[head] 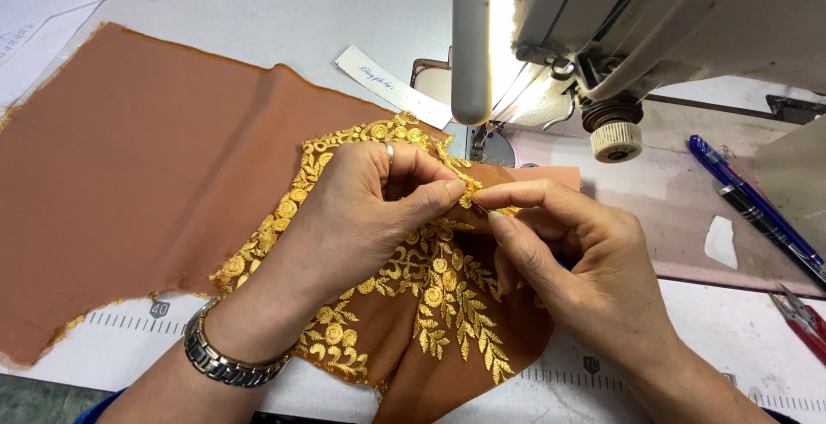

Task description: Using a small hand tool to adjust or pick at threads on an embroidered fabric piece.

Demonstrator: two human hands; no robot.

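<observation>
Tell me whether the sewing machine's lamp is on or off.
On: the lamp glows bright white along the sewing machine, lighting the plate below.

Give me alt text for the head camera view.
Two hands, left hand and right hand, pinch the gold-embroidered edge of brown fabric beside a sewing machine. Blue pens lie to the right on the table.

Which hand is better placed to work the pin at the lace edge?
Right. The right hand already pinches the thin pin at the gold lace edge; the left hand is occupied gripping the fabric fold beside it.
</observation>
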